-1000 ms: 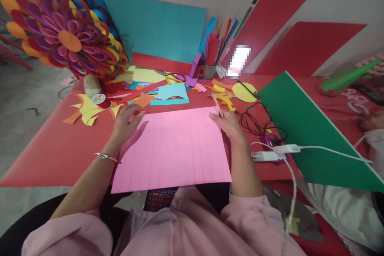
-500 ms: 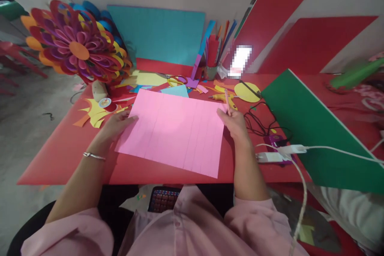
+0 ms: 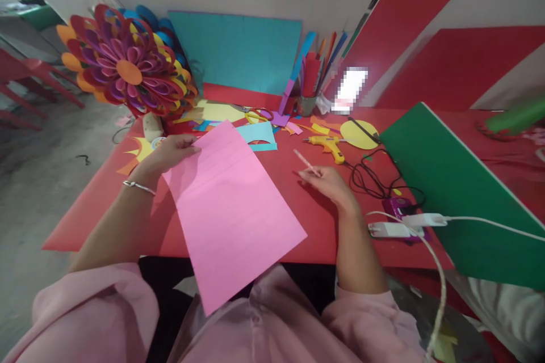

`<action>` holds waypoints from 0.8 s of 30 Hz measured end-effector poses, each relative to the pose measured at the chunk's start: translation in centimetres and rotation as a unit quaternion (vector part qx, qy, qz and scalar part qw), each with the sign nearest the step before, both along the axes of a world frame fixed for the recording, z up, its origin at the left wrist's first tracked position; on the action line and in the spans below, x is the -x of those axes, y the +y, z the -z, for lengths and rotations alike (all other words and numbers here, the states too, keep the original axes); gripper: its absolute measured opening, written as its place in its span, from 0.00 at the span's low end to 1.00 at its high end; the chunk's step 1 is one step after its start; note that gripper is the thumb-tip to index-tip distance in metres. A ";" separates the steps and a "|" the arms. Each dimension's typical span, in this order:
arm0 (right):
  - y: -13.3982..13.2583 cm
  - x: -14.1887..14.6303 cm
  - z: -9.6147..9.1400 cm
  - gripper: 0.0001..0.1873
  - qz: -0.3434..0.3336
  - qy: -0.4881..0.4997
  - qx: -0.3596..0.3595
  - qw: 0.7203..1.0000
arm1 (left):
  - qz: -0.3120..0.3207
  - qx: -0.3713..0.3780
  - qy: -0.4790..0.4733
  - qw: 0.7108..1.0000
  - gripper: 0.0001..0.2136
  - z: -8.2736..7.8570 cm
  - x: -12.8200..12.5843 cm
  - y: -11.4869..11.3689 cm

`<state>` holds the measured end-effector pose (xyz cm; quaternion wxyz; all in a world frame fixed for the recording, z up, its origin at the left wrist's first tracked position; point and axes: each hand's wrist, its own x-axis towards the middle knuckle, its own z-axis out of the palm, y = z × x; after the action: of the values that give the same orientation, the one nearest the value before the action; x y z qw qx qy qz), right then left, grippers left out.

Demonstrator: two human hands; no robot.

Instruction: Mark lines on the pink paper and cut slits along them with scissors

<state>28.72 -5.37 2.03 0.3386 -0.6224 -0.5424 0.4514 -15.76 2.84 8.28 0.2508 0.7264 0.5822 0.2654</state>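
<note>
My left hand (image 3: 175, 153) pinches the upper left edge of a pink sheet of paper (image 3: 238, 210). The sheet is turned at a slant, and its lowest corner hangs past the table's front edge over my lap. Faint lines run across its upper part. To the right of the sheet, apart from it, my right hand (image 3: 326, 184) has its fingers closed on a thin, pale pink stick, a pen or pencil (image 3: 303, 159). Beyond that hand a yellow glue gun (image 3: 327, 146) lies on the red table (image 3: 293, 178).
Scissors (image 3: 256, 114), paper scraps and a cut light-blue piece (image 3: 260, 135) lie towards the back. A paper flower (image 3: 129, 72) stands back left. At right are a green board (image 3: 464, 193), a purple power strip (image 3: 398, 207) and cables. A lit phone (image 3: 351, 89) leans behind.
My right hand has let go of the pink sheet and moved down, keeping the stick. The sheet has swung round in my left hand, its free end towards my lap.
</note>
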 end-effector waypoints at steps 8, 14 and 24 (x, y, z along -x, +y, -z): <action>-0.5 3.4 0.6 0.22 -0.113 0.068 -0.013 0.991 | 0.091 0.005 0.004 0.996 0.11 0.1 -4.6 2.4; -0.3 4.1 1.6 0.15 -0.102 0.049 -0.026 0.993 | 0.040 -0.058 0.008 0.997 0.08 1.1 -6.7 2.8; -0.3 5.0 1.5 0.28 -0.049 -0.010 -0.061 0.997 | 0.026 -0.251 0.152 0.956 0.18 1.5 -8.9 0.5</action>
<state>23.76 -5.69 0.52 0.3483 -0.5771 -0.6024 0.4274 -6.82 3.36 6.82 -0.0248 0.8124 0.5091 0.2830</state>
